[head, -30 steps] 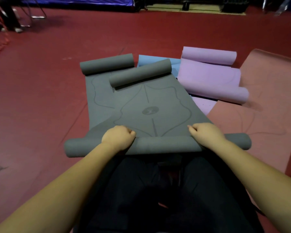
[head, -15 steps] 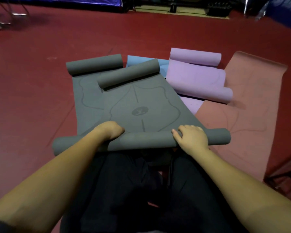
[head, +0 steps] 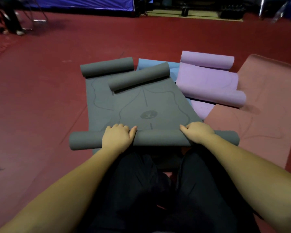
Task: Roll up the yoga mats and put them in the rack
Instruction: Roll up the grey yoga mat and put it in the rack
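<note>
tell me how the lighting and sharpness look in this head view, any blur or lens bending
Head view: dim and even, with no glare. The grey mat and both hands, left hand and right hand, are fairly sharp. The far background along the blue tarp is dark and soft. Wide-angle bending stretches the forearms toward the bottom corners.

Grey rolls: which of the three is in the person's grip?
The nearest grey roll, lying crosswise by the knees, with the left hand and right hand curled over it; the two far rolls lie untouched.
</note>
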### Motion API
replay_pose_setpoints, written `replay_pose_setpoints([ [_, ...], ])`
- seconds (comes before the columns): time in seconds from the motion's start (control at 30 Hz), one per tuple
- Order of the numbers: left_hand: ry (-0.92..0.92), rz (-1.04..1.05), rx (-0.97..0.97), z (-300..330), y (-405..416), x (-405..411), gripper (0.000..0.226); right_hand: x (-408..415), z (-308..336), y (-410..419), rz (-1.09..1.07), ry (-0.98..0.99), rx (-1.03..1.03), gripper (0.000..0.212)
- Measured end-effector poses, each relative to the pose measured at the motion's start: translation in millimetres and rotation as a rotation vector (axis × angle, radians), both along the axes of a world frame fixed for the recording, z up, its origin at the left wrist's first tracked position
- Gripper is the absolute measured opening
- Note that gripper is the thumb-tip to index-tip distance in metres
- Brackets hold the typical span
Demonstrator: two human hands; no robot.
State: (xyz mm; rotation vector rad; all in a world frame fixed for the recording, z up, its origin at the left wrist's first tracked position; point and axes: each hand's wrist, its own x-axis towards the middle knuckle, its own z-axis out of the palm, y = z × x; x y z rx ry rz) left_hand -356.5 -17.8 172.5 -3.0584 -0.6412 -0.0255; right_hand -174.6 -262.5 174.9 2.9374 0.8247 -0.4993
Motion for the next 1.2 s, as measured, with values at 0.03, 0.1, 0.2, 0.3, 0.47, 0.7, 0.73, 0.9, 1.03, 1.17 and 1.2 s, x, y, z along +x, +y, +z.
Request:
replay_pose_setpoints([
  [0.03, -0.016, -0.010, 0.002, 0.3, 1.9, 3.2, 0.061, 1.8, 2.6, 1.1, -0.008, 0.013, -0.006, 0.067],
  [0.1, -0.050, -0.016, -0.025, 2.7, 4.2, 6.9, 0.057, 5.0, 8.9, 0.5, -0.037, 0.046, -0.021, 0.069],
  [0.2, -0.054, -0.014, -0.051, 11.3, 4.5, 6.5, 0.054, 3.7, 17.9, -4.5, -0.049, 0.112, -0.043, 0.069],
  [0.3, 0.003, 0.027, -0.116, 24.9, 1.2, 0.3, 0.045, 2.3, 29.6, -5.5, -0.043, 0.210, -0.052, 0.068],
  [0.47, 0.160, 0.059, -0.248, 23.9, -2.9, -8.3, 0.046, 0.2, 33.3, -6.5, -0.013, 0.367, -0.129, 0.060],
  [0.7, 0.180, 0.076, -0.283, 17.5, 2.0, -7.1, 0.041, -4.9, 14.0, -10.2, 0.090, 0.195, -0.042, 0.052],
  [0.73, 0.198, 0.096, -0.317, 18.5, 3.3, -5.4, 0.039, -7.3, 12.4, -12.6, 0.085, 0.120, 0.025, 0.047],
  [0.9, 0.314, 0.150, -0.424, 22.3, 13.9, 12.6, 0.038, -31.1, 7.0, -22.3, 0.030, -0.159, 0.213, 0.049],
  [1.03, 0.432, 0.173, -0.475, 24.9, 18.0, 25.9, 0.048, -52.9, -6.5, -30.1, 0.108, -0.311, 0.186, 0.064],
  [1.17, 0.500, 0.154, -0.469, 24.9, 12.4, 38.0, 0.046, -50.0, -8.7, -29.1, 0.075, -0.319, 0.165, 0.071],
  [1.2, 0.486, 0.161, -0.469, 23.5, 13.6, 37.8, 0.045, -47.3, -7.3, -27.6, 0.074, -0.316, 0.148, 0.069],
])
